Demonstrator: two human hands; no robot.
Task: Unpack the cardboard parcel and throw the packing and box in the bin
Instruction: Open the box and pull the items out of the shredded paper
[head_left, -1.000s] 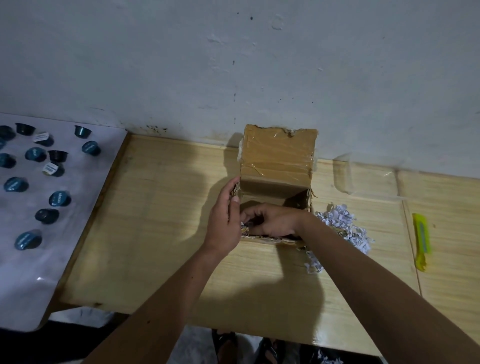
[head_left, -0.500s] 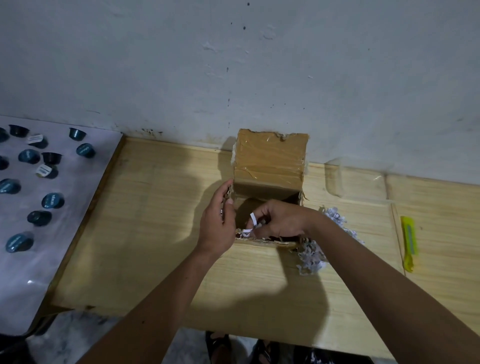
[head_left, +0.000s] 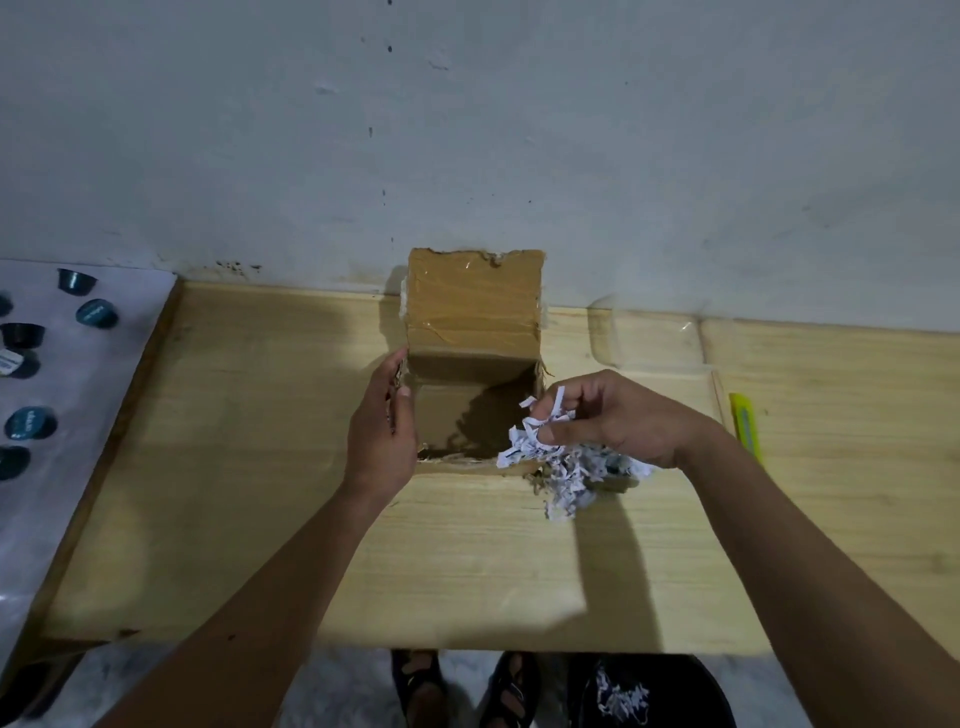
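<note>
The table (head_left: 467, 571) has bare wood from its near edge up to the box (head_left: 475, 405). The right hand (head_left: 618, 415) pinches shredded paper (head_left: 535, 431) in curled fingers at the box's right rim, above a paper pile (head_left: 571, 478) beside the box. The left hand (head_left: 382, 431), fingers straight, presses flat on the box's left wall. The raised flap (head_left: 472, 306) stands by the wall (head_left: 467, 130). A yellow cutter (head_left: 746, 426) lies well right.

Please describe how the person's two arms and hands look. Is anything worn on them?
Both forearms are bare up to the frame edge: no sleeves show. The left hand and right hand carry no gloves, rings, watch or bracelet that I can see. Nails look short and unpainted.
</note>
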